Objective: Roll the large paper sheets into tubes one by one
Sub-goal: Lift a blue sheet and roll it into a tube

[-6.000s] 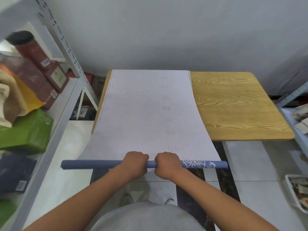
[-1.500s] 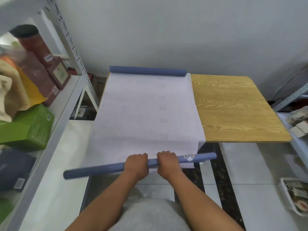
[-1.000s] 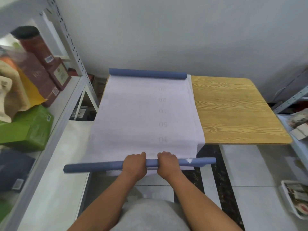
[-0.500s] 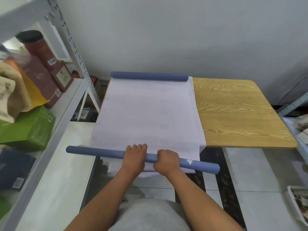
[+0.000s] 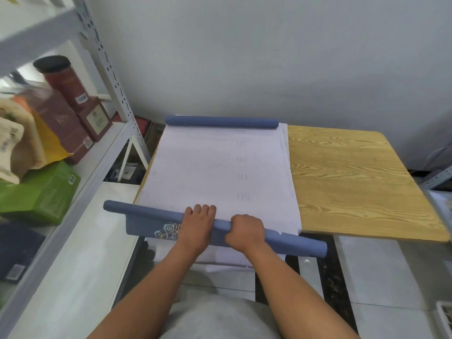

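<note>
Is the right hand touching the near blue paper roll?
Touching: the head view shows the right hand curled over the near blue paper roll, no gap visible.

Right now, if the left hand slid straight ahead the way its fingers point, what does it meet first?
Left hand would cross flat paper sheet, then probably hit the rolled blue tube at the table's far edge; depth uncertain.
</note>
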